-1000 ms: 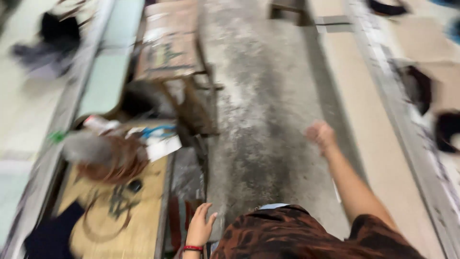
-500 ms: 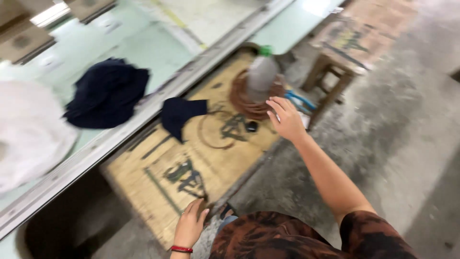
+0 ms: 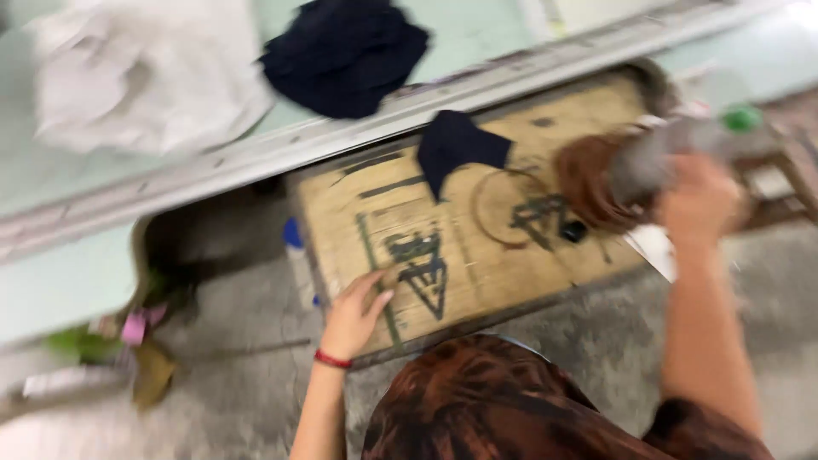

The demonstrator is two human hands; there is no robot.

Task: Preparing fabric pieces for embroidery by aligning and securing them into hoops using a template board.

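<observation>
Two hands at work over a low wooden board (image 3: 477, 255), tan, scuffed, stencilled with dark marks. Right hand (image 3: 700, 203) is wrapped around a grey plastic bottle (image 3: 673, 149) with a green cap, the bottle tilted and lifted at the board's right end; heavy blur, so how tightly the fingers close is hard to read, though they curl round the body. Left hand (image 3: 354, 317), red band at the wrist, rests flat near the board's front edge, fingers spread and loosely extended, holding nothing.

Step in hand, by my reading: lifting the bottle clear while bracing on the board. A steady grip looks needed, since the bottle appears smooth and round.

Just beside the bottle sits a brown rounded woven-looking thing (image 3: 588, 179), and a small black object (image 3: 573, 230) lies near it. A dark navy cloth (image 3: 456, 149) lies limp on the board's far edge; another dark garment (image 3: 345, 51) and a pale crumpled fabric (image 3: 128, 72) rest on the pale green table (image 3: 85, 273) beyond. Floor is rough grey concrete (image 3: 239, 358).
</observation>
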